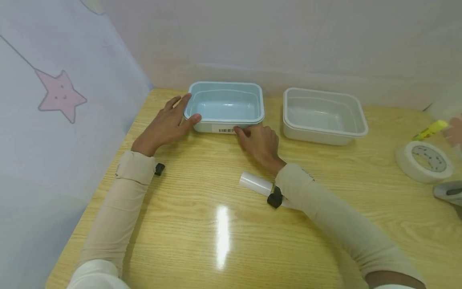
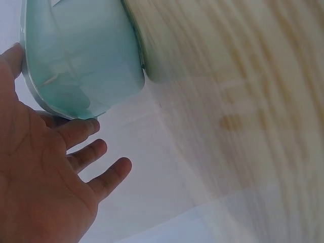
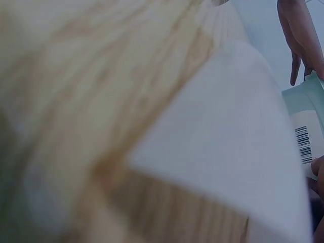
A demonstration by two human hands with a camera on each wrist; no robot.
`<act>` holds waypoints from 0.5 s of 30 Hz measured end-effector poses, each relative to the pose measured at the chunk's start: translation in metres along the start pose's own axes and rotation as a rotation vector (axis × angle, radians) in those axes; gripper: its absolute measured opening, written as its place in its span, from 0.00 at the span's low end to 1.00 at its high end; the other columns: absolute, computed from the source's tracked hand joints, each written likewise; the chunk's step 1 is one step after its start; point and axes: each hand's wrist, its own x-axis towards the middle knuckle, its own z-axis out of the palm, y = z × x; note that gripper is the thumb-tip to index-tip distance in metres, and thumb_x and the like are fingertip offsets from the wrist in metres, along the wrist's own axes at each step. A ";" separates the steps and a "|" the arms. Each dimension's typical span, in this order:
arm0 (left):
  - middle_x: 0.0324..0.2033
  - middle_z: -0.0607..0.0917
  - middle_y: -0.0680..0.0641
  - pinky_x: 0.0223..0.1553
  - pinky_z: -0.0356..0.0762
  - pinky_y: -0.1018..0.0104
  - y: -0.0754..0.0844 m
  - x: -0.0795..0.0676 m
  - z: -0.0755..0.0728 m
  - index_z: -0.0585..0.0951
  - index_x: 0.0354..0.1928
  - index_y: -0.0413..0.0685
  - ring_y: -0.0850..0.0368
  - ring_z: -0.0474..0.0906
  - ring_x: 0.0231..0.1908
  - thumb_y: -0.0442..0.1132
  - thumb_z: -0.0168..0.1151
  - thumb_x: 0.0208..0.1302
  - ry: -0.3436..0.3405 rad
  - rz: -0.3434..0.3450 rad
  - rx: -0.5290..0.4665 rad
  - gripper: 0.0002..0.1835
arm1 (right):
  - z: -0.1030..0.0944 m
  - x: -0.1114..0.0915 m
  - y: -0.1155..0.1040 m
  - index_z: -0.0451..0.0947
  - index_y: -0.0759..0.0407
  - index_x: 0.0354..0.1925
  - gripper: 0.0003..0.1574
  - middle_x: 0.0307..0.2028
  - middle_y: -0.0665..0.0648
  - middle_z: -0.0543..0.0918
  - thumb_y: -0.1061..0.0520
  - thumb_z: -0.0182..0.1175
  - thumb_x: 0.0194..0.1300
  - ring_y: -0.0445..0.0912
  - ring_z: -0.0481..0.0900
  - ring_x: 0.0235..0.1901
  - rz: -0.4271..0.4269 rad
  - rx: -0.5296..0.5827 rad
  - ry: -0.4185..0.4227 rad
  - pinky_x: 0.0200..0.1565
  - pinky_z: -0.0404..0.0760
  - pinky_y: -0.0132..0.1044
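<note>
kind of place: a room that looks like a home, perhaps a child's; which room, cannot tell
side wall: pale wall [image 1: 32,168] with a smiling pink star [image 1: 63,96] hanging from a drawn line, a nursery sort of decoration
corner: side wall meets a plain back wall [image 1: 270,40] behind the table
tabletop: yellowish wood-grain table [image 1: 180,224], set close against the walls
household bits: light-blue tub [image 1: 227,106], white tub [image 1: 325,114], roll of tape [image 1: 408,168], yellow marker [image 1: 429,131]
right edge: another pink shape [image 1: 454,132], partly cut off
</note>
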 end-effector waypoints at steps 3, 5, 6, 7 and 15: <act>0.76 0.58 0.44 0.69 0.39 0.30 0.000 -0.001 0.001 0.36 0.80 0.67 0.54 0.30 0.77 0.75 0.37 0.70 0.003 -0.003 -0.001 0.46 | 0.000 0.000 0.000 0.85 0.48 0.21 0.28 0.09 0.45 0.74 0.37 0.58 0.72 0.43 0.71 0.12 -0.043 0.007 -0.019 0.18 0.69 0.41; 0.76 0.58 0.44 0.69 0.40 0.30 0.000 -0.001 0.001 0.36 0.80 0.67 0.54 0.30 0.77 0.75 0.37 0.70 0.005 -0.003 -0.002 0.46 | 0.001 0.001 -0.001 0.90 0.50 0.31 0.23 0.14 0.46 0.79 0.40 0.58 0.73 0.43 0.73 0.14 -0.089 -0.001 -0.028 0.18 0.71 0.41; 0.76 0.58 0.44 0.69 0.40 0.30 0.001 -0.001 0.001 0.36 0.80 0.67 0.54 0.30 0.77 0.75 0.37 0.70 0.004 -0.002 -0.002 0.46 | 0.001 0.002 -0.002 0.90 0.50 0.36 0.20 0.17 0.46 0.81 0.42 0.58 0.74 0.43 0.73 0.14 -0.111 -0.011 -0.033 0.18 0.71 0.42; 0.76 0.57 0.45 0.69 0.40 0.30 0.001 -0.001 0.001 0.36 0.80 0.67 0.54 0.30 0.77 0.75 0.37 0.70 0.002 -0.002 -0.004 0.46 | 0.001 0.002 -0.003 0.90 0.51 0.38 0.19 0.19 0.48 0.82 0.44 0.57 0.74 0.44 0.73 0.15 -0.135 -0.031 -0.035 0.18 0.72 0.42; 0.78 0.47 0.45 0.67 0.44 0.27 0.002 0.000 0.004 0.36 0.80 0.67 0.45 0.35 0.77 0.75 0.38 0.69 0.001 -0.010 -0.006 0.46 | 0.011 0.004 -0.014 0.82 0.51 0.30 0.16 0.19 0.47 0.78 0.53 0.51 0.72 0.41 0.71 0.17 -0.253 -0.094 -0.116 0.17 0.72 0.39</act>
